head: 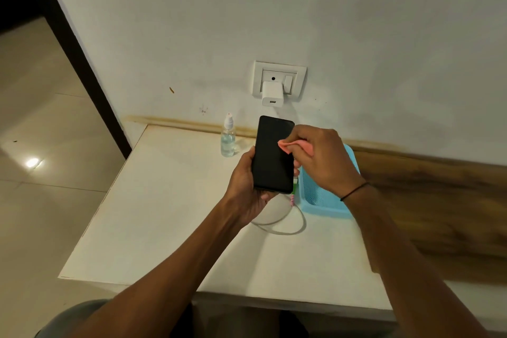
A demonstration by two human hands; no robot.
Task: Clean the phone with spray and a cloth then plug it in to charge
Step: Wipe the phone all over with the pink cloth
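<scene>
Plainly, the weak point is the one-handed hold: the slim black glass-fronted phone (273, 155) is up in the air above the pale cream worktop (153, 214), and a firm wipe pushing across its face could twist it out of the palm and drop it. A second hazard, I judge, is the small clear plastic spray bottle (228, 136) standing upright near the wall, just beside the phone's left edge; a wide sweep of an elbow or wrist might knock it over.

As for the left hand (247, 189), its grip is closed around the phone's lower half, thumb along the left edge and fingertips wrapping the right edge. On the other side, the right hand (321, 158) pinches a small pink cloth (295, 147) against the screen's upper right part, fingers curled shut on it.

Charging is not yet begun: the white charging cable (285, 228) lies looped on the worktop below the phone, beside the light blue plastic basket (323, 202), while the white wall adapter (270, 94) sits in the socket with nothing in its port.
</scene>
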